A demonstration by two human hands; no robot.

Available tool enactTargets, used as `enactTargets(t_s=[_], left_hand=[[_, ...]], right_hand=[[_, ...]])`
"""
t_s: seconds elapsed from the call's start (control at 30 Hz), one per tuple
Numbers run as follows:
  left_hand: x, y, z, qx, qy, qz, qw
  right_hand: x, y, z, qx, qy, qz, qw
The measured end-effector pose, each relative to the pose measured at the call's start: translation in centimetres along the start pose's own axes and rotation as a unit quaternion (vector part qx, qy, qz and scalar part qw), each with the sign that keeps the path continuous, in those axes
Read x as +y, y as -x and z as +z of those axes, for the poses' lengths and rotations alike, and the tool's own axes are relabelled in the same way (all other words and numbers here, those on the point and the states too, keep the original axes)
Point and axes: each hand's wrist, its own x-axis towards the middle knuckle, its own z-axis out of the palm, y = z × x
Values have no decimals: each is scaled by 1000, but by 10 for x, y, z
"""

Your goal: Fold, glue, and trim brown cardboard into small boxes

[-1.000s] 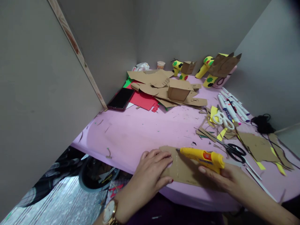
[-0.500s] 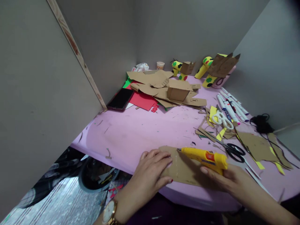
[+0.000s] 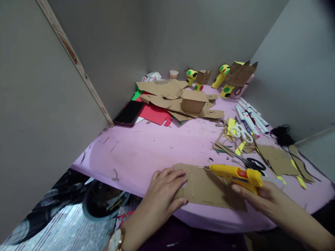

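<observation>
A rectangular piece of brown cardboard lies flat at the table's near edge, a thin line of clear glue across its left part. My left hand presses down on its left end, fingers stretched over the top and thumb apart near the front edge. In my right hand is a yellow hot glue gun, gripped by its handle. The nozzle points left and sits at the cardboard's far edge, where a fine strand of glue shows. Fingers behind the handle are partly hidden.
Black-handled scissors, white-handled scissors and cardboard scraps lie to the right, with markers beyond. Farther back are a cardboard pile, a phone and yellow spotted figures. A bin stands below, left.
The glue gun's nozzle has moved right along the cardboard's far edge, away from the glue line, trailing a fine strand. My left hand stays on the cardboard. The view has shifted slightly.
</observation>
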Motion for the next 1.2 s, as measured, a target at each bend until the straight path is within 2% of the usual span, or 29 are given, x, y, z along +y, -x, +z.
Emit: enactTargets(t_s=[0.2,0.5,0.73,0.87,1.0,1.1,1.2], left_hand=[[2,-2,-3,-13,-5,-10,1000],[1,-4,-3,-5,-9,-7,1000],[2,-1,-3,3,-2,-5,1000],[1,1,-2,0,-4,-5,1000],[0,0,-1,10,-3,1,1000],[0,-1,-1,12,-3,1,1000],[1,-1,-2,1,-6,-5,1000]], right_hand=[[-10,0,6,24,-36,-6,999],[10,0,3,8,-24,-9,1000],[-11,4,11,7,-19,13,1000],[-22,1,13,-2,-1,0,1000],[-21,2,16,39,-18,13,999],[-20,3,15,39,-14,23,999],[-25,2,12,37,-14,-4,999]])
